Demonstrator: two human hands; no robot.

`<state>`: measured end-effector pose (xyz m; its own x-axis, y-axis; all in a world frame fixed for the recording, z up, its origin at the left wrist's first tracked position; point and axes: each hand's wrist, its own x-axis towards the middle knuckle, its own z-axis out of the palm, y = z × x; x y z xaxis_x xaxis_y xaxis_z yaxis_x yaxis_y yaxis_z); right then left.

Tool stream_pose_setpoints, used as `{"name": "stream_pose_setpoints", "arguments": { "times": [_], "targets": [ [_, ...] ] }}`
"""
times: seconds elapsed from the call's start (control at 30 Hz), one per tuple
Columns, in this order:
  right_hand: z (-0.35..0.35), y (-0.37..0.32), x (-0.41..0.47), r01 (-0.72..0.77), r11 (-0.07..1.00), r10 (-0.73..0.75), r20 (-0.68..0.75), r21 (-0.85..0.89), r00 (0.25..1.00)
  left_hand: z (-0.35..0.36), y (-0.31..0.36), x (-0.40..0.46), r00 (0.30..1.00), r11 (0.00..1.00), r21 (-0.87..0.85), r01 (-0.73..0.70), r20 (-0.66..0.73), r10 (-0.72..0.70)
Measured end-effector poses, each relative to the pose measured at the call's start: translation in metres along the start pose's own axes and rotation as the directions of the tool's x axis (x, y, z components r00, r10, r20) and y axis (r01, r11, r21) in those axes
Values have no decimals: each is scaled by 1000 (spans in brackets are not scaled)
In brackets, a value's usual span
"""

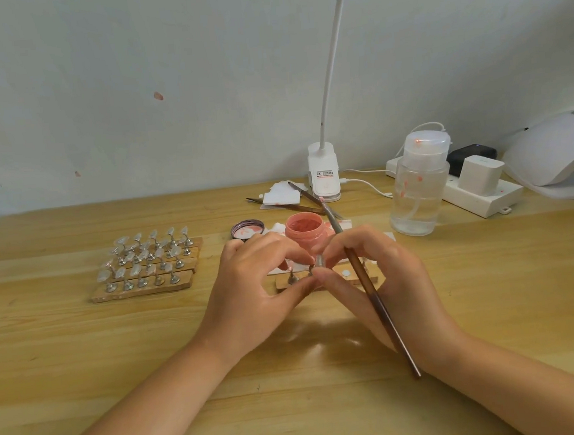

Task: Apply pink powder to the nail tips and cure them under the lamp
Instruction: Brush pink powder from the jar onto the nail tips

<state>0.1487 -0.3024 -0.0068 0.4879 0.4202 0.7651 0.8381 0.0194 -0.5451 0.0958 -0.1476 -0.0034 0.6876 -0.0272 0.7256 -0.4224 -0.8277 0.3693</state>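
Pale wooden tabletop (82,336) lies bare toward six o'clock. Both hands meet over a small wooden strip (352,279) of metal stands: left hand (253,288) and right hand (379,272) pinch one clear nail tip (319,261) (partly hidden). A long brown brush (370,289), gripped by the right hand, runs from five to eleven o'clock, bristles toward the open pink powder jar (305,231) at twelve.
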Motion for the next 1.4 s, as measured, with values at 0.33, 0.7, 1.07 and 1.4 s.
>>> {"name": "stream_pose_setpoints", "arguments": {
  "times": [0.33,0.7,1.07,1.4],
  "targets": [
    [-2,-6,5,-93,995,94,-16,24,995,-3,2,1,996,994,-90,69,-55,-74],
    [-28,12,64,-419,907,420,-28,50,907,-4,-1,4,950,924,-274,266,-88,-299],
    [0,28,99,-337,868,401,113,-365,909,-6,-4,4,941,912,-291,289,-88,-326],
    [-7,33,105,-423,862,439,-9,-280,899,-7,-1,5,936,905,-297,305,-82,-343]
  ]
}}
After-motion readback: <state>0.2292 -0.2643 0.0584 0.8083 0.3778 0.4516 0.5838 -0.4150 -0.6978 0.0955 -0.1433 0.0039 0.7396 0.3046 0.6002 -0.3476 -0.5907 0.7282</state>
